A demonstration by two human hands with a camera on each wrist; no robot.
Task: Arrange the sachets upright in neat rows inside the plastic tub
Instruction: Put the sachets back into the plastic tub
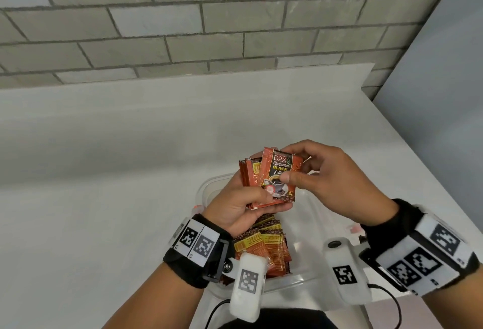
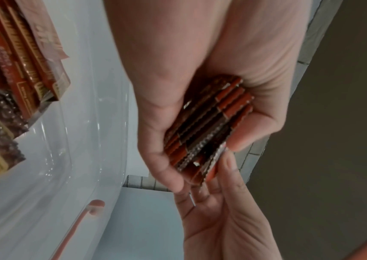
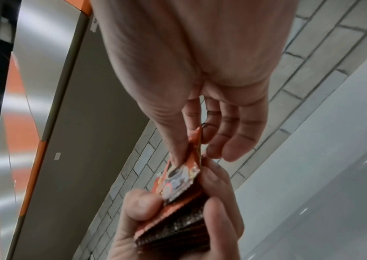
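Currently mid-task. Left hand (image 1: 236,204) grips stack of sachets (image 2: 209,123) above plastic tub (image 1: 206,187), fingers curled under, thumb on front. Right hand (image 1: 332,179) pinches front sachet (image 1: 281,172) between thumb and forefinger; other fingers loosely spread. Sachets in tub (image 1: 261,247) occupy near-left part only, leaning, overlapped, not in clear rows. Remaining: place held stack upright, straighten leaning sachets, fill rest of tub.

Head cam looks down from above at the worktop (image 1: 130,146); both wrist cams sit super close, looking up along the palms at the same sachet stack (image 2: 207,126).
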